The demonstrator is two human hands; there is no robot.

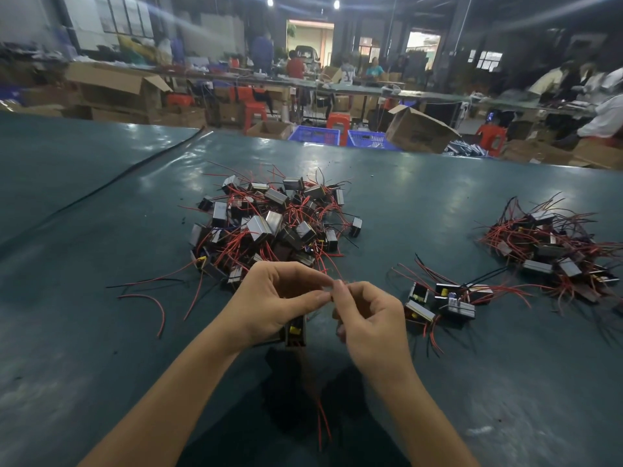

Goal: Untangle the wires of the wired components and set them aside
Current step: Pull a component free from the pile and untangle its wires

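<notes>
Holding a component point(296, 329) under its palm, the left grip point(273, 298) pinches its wires point(324, 423). The right grip point(367, 318), fingertips meeting the left's, seems to pinch them too. They hang below, toward the person. Sorted units point(441, 299) lie right of the right grip.

Bench point(101, 230): a teal sheet is covering it and catching glare.
Long tables point(364, 86): running across the hall behind, with people point(296, 67) sitting and standing along them.
Cardboard boxes point(114, 85): lying open at left; one box point(418, 129) is tipping sideways at centre right.
Red stools point(338, 121), blue crates point(317, 134): standing just past the bench edge.
Two ceiling lamps point(270, 1): glowing.
Doorway point(310, 38), windows point(488, 59): showing bright at the far wall.
</notes>
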